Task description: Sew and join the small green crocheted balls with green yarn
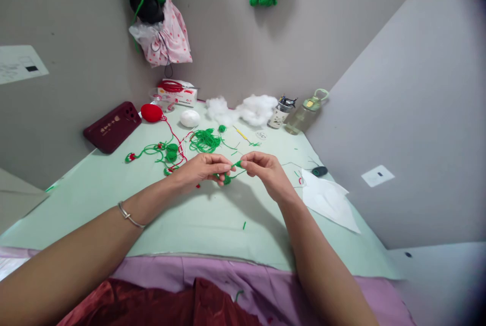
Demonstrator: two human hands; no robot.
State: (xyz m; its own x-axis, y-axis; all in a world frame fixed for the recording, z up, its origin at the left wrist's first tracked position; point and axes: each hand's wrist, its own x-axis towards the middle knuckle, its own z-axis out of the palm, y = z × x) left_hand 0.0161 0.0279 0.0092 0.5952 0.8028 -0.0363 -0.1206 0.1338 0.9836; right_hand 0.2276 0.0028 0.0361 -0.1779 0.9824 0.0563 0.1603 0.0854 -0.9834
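Fingertips of my left hand and my right hand pinch a small green crocheted piece between them, above the middle of the table. A green clump hangs just under my left fingers, and a strand of green yarn runs from it toward my right hand. Beyond my hands lies a loose tangle of green yarn. Left of it are small green crocheted pieces with trailing yarn and a red-and-white tip. A yellow-handled crochet hook rests farther back.
Along the back stand a red yarn ball, white yarn ball, white stuffing, pen cup and green bottle. A dark red phone leans at left. White paper and a dark green-black object lie right.
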